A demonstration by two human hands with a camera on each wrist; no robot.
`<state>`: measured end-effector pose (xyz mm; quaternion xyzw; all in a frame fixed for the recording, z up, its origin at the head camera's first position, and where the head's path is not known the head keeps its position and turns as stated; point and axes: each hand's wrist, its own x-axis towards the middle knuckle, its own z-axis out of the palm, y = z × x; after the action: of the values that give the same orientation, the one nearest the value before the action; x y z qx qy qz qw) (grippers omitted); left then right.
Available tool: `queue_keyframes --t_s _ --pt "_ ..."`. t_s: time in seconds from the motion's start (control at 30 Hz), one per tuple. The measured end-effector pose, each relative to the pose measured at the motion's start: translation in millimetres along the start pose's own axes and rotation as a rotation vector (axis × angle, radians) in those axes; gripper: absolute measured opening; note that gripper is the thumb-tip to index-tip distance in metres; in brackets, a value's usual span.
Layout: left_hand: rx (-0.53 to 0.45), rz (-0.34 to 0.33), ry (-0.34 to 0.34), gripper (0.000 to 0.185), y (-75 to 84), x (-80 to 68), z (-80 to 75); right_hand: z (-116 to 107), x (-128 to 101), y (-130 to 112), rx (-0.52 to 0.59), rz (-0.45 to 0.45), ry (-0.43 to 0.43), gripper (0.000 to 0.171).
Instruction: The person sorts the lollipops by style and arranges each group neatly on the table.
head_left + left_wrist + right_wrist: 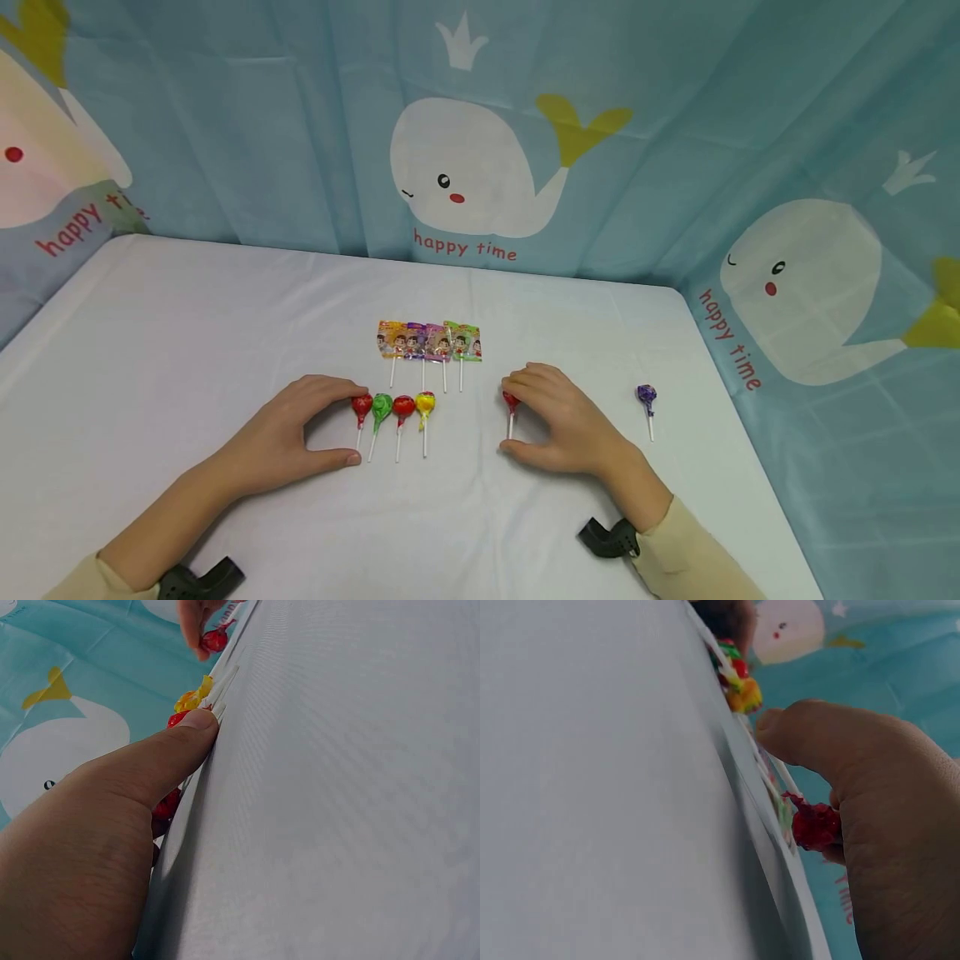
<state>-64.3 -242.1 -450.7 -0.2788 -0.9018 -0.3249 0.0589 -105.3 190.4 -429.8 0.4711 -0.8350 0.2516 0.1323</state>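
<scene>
Right hand [566,425]: fingers curled over a red lollipop [511,402], fingertips at its wrapped head, thumb down on the bench [187,333] near the stick's end. Lollipop lying flat, right of centre, apart from the others. Long axis near to far; head at the far end, stick toward the person.

Left hand [296,429]: holding nothing, curved beside the left end of a row of four [393,407], fingertips touching the leftmost red head, thumb on the bench by its stick. Row order, left to right: red, green, red, yellow. All with heads far, sticks near, roughly parallel.

Flat packets [429,341]: a far row of sticked sweets, heads far, sticks near.

Purple lollipop [647,395]: alone at the right, same heading.

Handling note, as judgement: best pinched at the head, kept flat, slid left and set just beside the yellow one with stick parallel to the rest. Left hand well placed as a stop, steadying the row against knocks.
</scene>
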Motion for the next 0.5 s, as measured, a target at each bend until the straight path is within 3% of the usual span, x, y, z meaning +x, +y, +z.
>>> queue_keyframes --t_s 0.5 --pt "0.001 -0.008 -0.006 0.08 -0.9 -0.3 0.6 21 30 -12 0.013 -0.099 -0.027 0.074"
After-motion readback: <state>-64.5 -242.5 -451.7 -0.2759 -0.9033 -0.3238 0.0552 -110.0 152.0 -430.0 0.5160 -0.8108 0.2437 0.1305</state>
